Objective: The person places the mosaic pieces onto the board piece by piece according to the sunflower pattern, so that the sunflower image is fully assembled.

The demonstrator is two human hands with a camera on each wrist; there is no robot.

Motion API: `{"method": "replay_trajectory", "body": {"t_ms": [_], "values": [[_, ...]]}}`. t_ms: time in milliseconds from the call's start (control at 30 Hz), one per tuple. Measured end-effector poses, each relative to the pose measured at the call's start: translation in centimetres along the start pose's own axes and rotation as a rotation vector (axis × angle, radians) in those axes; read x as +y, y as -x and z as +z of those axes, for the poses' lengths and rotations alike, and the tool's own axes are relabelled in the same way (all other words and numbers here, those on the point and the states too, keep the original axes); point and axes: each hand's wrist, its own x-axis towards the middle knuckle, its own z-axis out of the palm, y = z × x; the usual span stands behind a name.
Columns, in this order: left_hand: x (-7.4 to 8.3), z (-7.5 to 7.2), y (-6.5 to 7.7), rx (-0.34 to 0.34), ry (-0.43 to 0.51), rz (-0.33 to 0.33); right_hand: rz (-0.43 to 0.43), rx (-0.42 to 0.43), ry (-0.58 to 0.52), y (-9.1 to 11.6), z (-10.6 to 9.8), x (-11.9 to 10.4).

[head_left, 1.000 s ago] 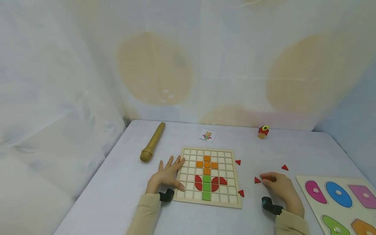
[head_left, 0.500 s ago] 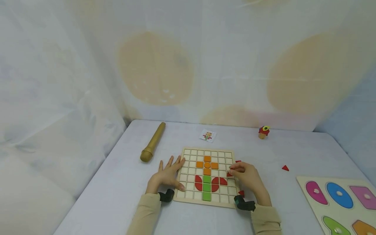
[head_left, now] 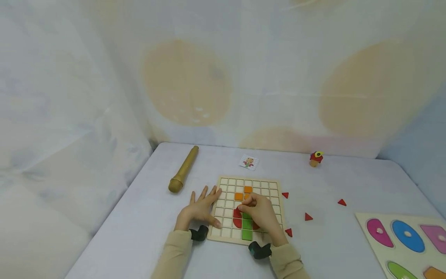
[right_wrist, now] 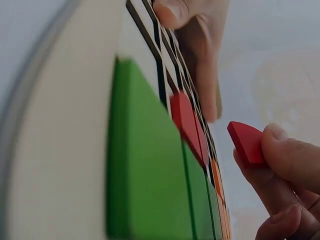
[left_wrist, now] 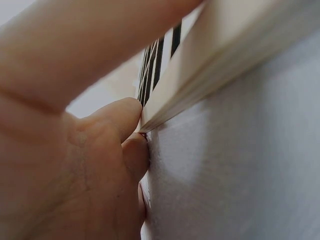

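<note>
A wooden grid board (head_left: 226, 233) lies on the table. My left hand (head_left: 200, 211) rests on its left edge with fingers spread; in the left wrist view the board's rim runs between thumb and fingers. Over the board's middle, my right hand (head_left: 263, 213) pinches a red quarter-circle piece (right_wrist: 246, 145) between thumb and forefinger. The right wrist view has this piece raised off the grid. Green squares (head_left: 246, 235) form a column in the grid, with red curved pieces (head_left: 237, 223) beside it and orange squares (head_left: 238, 196) farther back. The right hand hides part of the pattern.
Several red triangles (head_left: 308, 217) lie right of the board. A gold microphone (head_left: 183, 169) is at back left, a small pattern card (head_left: 249, 162) behind the board, and a red-and-yellow figure (head_left: 316, 159) at back right. A knobbed shape puzzle (head_left: 378, 251) occupies the front right.
My right hand has carried the red piece leftward from beside the triangles, past the board's right edge, to over the green column. The left hand stays on the board's left edge.
</note>
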Motion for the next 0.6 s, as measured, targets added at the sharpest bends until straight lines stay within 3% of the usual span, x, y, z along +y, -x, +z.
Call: {"method": "replay_trajectory", "body": {"t_ms": [367, 600], "values": [[0.5, 0.0, 0.0, 0.011, -0.016, -0.01, -0.093, -0.01, 0.085, -0.3, 2.7, -0.6], [0.4, -0.1, 0.1, 0.013, -0.032, -0.018, -0.186, -0.002, 0.309, -0.1, 3.6, -0.7]]}}
